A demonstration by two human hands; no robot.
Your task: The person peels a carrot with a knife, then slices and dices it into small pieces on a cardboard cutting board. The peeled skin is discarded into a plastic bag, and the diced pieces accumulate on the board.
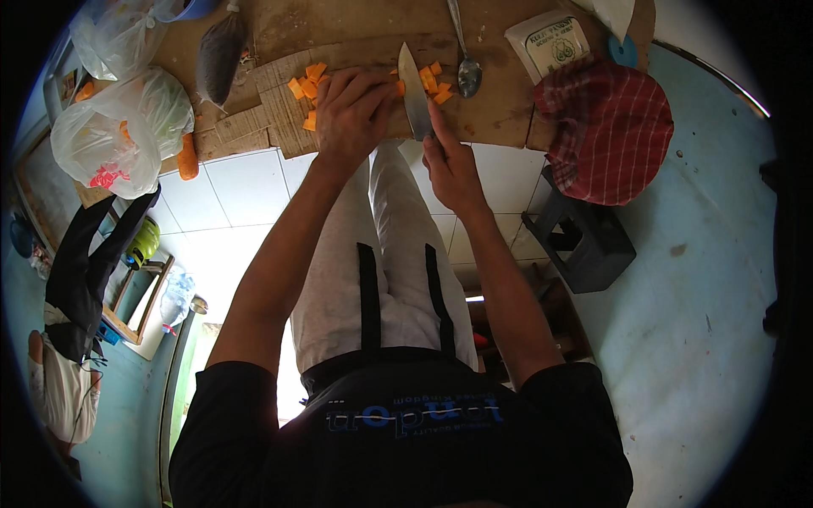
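Observation:
My right hand [451, 165] grips the handle of a kitchen knife [415, 95], whose blade points away from me over the table. Just left of the blade, my left hand [356, 108] lies palm down with fingers bent; an orange carrot piece [400, 87] shows between its fingertips and the blade. What lies under the palm is hidden. Cut carrot pieces [309, 81] are on the worn cardboard [286, 95] left of my left hand, and more carrot pieces [432, 79] lie right of the knife. A metal spoon [469, 76] rests farther right.
Plastic bags [105, 149] and a whole carrot [188, 157] sit at the table's left edge, near a tied bag with dark contents [219, 60]. At right are a printed packet [551, 44], a red checked cloth [610, 130] and a dark stool [578, 235]. Another person [70, 374] is at far left.

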